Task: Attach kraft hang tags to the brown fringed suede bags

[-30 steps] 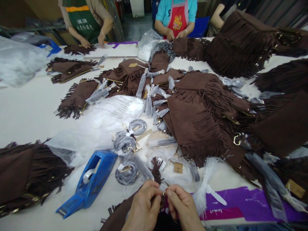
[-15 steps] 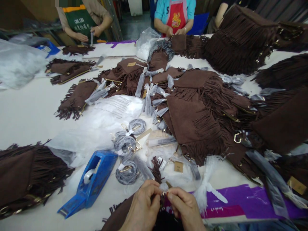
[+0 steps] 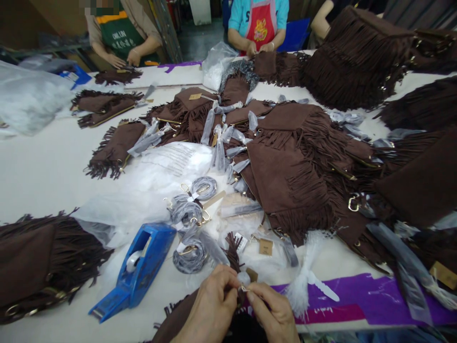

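Observation:
My left hand (image 3: 209, 309) and my right hand (image 3: 273, 312) meet at the bottom edge, fingertips pinched together on a small metal clasp with a bit of white wrap (image 3: 243, 281). Beneath them lies a brown fringed suede bag (image 3: 174, 321), mostly hidden by my hands. Just beyond the fingers stands a dark tassel (image 3: 233, 252) with a small tan tag (image 3: 264, 247). Coiled grey wrapped straps (image 3: 189, 250) lie to the left of it. A blue tape dispenser (image 3: 137, 269) sits further left on the white table (image 3: 39, 171).
Many brown fringed bags (image 3: 293, 176) are heaped across the middle and right. Clear plastic bags (image 3: 153, 186) lie at centre left, another fringed bag (image 3: 39, 262) at the left edge. Purple tape (image 3: 357, 297) marks the near edge. Two persons (image 3: 264, 24) in aprons work at the far side.
My hands have stayed pinched on the clasp, shifting slightly down and right. The person at far left lowered both hands to the table. The view drifted a little.

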Motion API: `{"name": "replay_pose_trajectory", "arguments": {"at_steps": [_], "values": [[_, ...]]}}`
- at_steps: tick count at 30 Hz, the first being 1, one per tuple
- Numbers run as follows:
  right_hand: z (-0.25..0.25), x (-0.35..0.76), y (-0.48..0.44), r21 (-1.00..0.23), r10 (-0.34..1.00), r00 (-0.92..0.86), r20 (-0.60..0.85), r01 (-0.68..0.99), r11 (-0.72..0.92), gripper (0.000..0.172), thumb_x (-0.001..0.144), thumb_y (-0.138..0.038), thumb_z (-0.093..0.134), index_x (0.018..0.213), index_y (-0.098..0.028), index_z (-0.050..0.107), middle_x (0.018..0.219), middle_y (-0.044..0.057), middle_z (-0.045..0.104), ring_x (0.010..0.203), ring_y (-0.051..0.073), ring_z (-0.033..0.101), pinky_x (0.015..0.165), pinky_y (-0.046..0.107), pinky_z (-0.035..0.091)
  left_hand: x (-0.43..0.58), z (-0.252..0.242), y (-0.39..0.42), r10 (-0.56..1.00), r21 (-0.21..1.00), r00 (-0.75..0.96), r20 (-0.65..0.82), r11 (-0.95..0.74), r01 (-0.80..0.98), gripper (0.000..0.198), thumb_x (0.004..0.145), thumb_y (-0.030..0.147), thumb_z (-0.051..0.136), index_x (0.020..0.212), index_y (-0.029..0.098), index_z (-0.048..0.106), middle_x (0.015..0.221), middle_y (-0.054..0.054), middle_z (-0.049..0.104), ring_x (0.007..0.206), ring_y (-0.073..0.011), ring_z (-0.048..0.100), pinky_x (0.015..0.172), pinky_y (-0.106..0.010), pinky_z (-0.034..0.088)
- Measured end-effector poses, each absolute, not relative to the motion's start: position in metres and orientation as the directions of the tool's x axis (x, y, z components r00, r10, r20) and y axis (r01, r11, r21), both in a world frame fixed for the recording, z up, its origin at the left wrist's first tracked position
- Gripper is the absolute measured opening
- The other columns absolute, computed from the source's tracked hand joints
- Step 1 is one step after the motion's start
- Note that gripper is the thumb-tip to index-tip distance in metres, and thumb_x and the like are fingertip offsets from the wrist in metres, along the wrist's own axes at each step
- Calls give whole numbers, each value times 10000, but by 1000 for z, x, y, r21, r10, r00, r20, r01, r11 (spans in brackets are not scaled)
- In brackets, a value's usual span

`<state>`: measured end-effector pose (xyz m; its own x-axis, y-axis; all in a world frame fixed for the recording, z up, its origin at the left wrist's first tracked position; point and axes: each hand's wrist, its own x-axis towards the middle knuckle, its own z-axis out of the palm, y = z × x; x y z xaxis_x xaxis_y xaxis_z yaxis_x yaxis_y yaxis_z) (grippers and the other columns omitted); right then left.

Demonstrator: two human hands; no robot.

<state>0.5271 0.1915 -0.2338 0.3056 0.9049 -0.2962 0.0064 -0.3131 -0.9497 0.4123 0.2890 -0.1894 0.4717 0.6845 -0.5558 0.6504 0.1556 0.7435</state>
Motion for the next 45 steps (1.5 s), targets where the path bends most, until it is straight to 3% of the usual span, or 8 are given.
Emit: {"name": "replay_pose_trajectory", "arguments": {"at_steps": [4, 9, 12, 18, 27, 39, 45], "values": [[-235, 525, 191, -887, 833, 303, -462, -168, -430, 283, 795, -416, 539, 711, -186, 682, 446, -48, 457, 421, 97, 407, 420, 188, 353, 410, -189, 287, 698, 728, 442, -564, 168, 665, 172, 644, 72, 431, 666, 172, 569, 979, -62, 583, 883, -181, 575, 789, -272, 437], [-230, 533, 190, -946, 925, 221, -308, 30, -322, 247, 829, -354, 502, 807, -188, 684, 687, 25, 650, 627, 160, 576, 601, 223, 459, 412, -188, 287, 705, 751, 479, -523, 115, 650, 207, 662, 68, 418, 661, 180, 591, 910, -52, 614, 866, -177, 577, 785, -264, 435], [-225, 536, 190, -953, 933, 226, -280, 57, -299, 274, 853, -352, 460, 853, -194, 683, 701, 31, 663, 628, 162, 589, 602, 224, 468, 413, -189, 288, 710, 759, 486, -509, 105, 642, 219, 650, 58, 419, 643, 184, 598, 865, -44, 628, 862, -173, 580, 782, -249, 437], [-226, 533, 188, -921, 890, 263, -373, 9, -389, 296, 835, -405, 482, 823, -199, 694, 587, 0, 575, 471, 118, 471, 411, 187, 378, 412, -191, 288, 695, 761, 497, -519, 112, 639, 220, 660, 67, 428, 651, 180, 617, 862, -45, 625, 851, -164, 587, 777, -236, 436], [-234, 528, 187, -881, 782, 441, -440, -42, -471, 315, 796, -437, 502, 683, -177, 638, 483, -56, 398, 417, 85, 336, 396, 186, 306, 410, -192, 289, 687, 767, 513, -515, 101, 634, 233, 654, 59, 428, 668, 172, 631, 849, -50, 625, 840, -180, 586, 772, -269, 436], [-237, 538, 185, -894, 911, 300, -281, 263, -363, 262, 857, -309, 429, 757, -169, 626, 622, -5, 588, 565, 129, 547, 548, 186, 421, 410, -192, 290, 676, 759, 516, -526, 100, 643, 233, 661, 63, 426, 684, 168, 633, 873, -50, 623, 871, -179, 584, 787, -266, 431], [-236, 541, 187, -915, 932, 252, -262, 240, -323, 278, 860, -321, 413, 728, -170, 606, 614, -7, 577, 566, 125, 543, 544, 181, 416, 409, -195, 289, 686, 772, 520, -509, 95, 629, 228, 649, 62, 430, 670, 170, 629, 858, -50, 627, 861, -181, 590, 776, -262, 439]]}}
